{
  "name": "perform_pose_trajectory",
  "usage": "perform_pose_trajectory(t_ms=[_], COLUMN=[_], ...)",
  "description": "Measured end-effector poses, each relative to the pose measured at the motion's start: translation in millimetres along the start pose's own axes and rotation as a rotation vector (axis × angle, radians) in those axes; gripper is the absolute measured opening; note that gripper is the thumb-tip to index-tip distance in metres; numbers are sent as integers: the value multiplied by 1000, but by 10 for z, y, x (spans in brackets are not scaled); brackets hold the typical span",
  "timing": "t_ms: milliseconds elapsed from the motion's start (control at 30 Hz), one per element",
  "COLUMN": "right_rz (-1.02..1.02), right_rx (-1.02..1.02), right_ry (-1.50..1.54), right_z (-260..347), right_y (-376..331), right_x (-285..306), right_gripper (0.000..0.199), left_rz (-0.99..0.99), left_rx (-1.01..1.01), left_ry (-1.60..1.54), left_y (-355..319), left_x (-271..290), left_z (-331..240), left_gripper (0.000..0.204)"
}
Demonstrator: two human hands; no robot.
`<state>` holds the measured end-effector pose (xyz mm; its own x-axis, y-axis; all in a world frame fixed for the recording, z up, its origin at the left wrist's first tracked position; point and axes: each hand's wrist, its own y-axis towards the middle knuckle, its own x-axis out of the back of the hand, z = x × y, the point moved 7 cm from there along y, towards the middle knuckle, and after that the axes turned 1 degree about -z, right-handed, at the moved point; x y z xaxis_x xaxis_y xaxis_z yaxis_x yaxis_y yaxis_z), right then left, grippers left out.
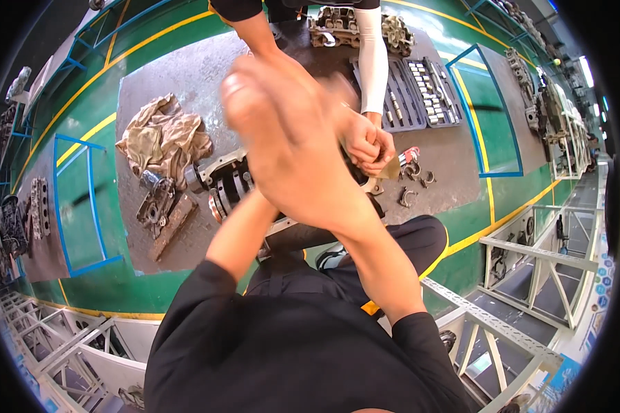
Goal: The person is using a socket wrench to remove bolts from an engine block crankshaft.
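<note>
My right hand (pixel 296 151) is raised large in the foreground, smeared by motion, its back toward me. How its fingers are set cannot be made out. My left forearm (pixel 241 234) reaches up behind it, and the left hand is mostly hidden there. Below both hands lies an engine block (pixel 217 165) with crank parts showing inside, largely covered by my hands and arms. Across from me, a co-worker's white-sleeved arm ends in a curled hand (pixel 369 143) over the block's right side, by a small tan piece (pixel 390 169). The co-worker's other hand is hidden behind mine.
A crumpled cloth (pixel 164 138) lies left on the table (pixel 455 193), above a greasy metal part (pixel 157 203) and a rusty bar (pixel 173 227). Several curved caps (pixel 408 198) lie right. Behind them is an open socket set (pixel 430 93); a cylinder head (pixel 334 27) stands at the back.
</note>
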<state>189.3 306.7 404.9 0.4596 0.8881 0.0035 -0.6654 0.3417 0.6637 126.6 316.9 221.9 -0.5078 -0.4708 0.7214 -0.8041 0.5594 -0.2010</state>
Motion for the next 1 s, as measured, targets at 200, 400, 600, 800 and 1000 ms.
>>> perform_pose_trajectory(t_ms=[200,400,600,800,1000], right_rz=[226,152,27,44,277], right_rx=[103,340,-221,-114,-117], right_ry=[-68,-358,-47,-33,-156], right_z=[-261,85,-216,-209,-430], right_y=[266,-62,198,96,262], right_x=[1,-32,333,-38,-83], right_gripper=[7,17,34,29,36], left_rz=[-460,-522,-308,-305,-262], left_rx=[-292,-486,-163,-400,-265], left_ry=[-582,-715,-550,-580,-430], left_y=[-824,0,-912,-95,-535], left_x=[505,705,712,843,443], left_z=[166,254,220,70,-148], left_gripper=[36,36,32,22,22])
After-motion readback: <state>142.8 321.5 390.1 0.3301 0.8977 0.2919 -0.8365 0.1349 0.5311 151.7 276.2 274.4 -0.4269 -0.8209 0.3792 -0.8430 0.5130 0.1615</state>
